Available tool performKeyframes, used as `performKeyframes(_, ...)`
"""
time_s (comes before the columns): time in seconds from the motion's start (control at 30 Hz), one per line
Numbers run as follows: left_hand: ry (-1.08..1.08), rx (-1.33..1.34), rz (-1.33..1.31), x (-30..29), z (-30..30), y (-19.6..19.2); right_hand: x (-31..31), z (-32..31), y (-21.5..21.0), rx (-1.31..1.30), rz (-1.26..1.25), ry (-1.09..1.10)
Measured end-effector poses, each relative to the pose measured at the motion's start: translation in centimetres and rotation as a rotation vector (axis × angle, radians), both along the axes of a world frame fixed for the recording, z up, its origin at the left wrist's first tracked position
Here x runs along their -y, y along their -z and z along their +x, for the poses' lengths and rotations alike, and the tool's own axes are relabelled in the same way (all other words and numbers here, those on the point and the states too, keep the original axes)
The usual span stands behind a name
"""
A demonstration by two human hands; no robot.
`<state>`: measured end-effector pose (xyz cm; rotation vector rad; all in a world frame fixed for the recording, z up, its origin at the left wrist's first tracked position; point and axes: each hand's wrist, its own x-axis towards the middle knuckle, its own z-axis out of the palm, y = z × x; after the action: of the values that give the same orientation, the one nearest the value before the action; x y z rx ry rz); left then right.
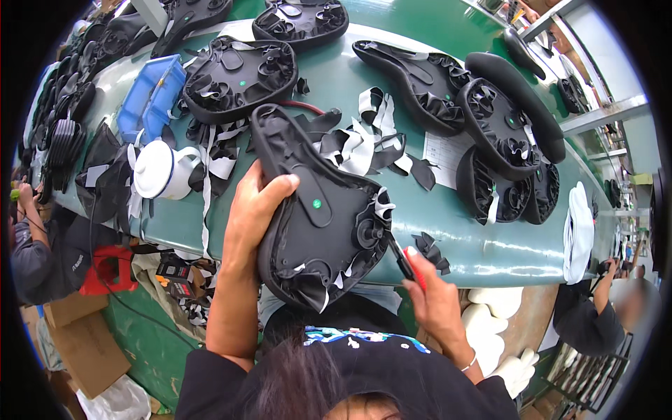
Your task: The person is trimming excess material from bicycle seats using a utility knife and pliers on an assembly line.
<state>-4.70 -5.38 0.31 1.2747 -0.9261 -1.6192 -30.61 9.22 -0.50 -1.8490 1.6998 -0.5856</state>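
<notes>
head view: left hand (253,210) grips the rim of a black saddle (290,239), held tilted at the green table's (483,260) near edge. right hand (435,299) is closed round a red-handled cutter (416,269), its tip beside gathered trim (383,207). should the saddle twist or cutter skid, the cover or left hand could be cut.

On my remote feed, a glossy green worktable (483,260) stretches across the room, streaked with reflected light. Below it I see green floor (157,350), with cardboard boxes (91,353) at the left. A pale metal beam (605,115) crosses at upper right; a rack (591,381) stands lower right.
</notes>
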Motion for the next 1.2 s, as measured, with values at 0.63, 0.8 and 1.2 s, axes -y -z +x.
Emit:
performKeyframes(0.63,0.375,0.942,-1.12,0.9,-5.7,2.4,8.8,3.8,-3.1,0.668,0.007,0.024)
performKeyframes(0.8,0.298,0.654,-0.896,1.0,-6.2,2.3,7.4,-3.0,-0.3,0.056,-0.393,-0.191)
performKeyframes(1.2,0.237,-1.246,-0.341,5.4,-2.4,3.6,2.9,0.5,-2.6,-0.353,-0.147,-0.105)
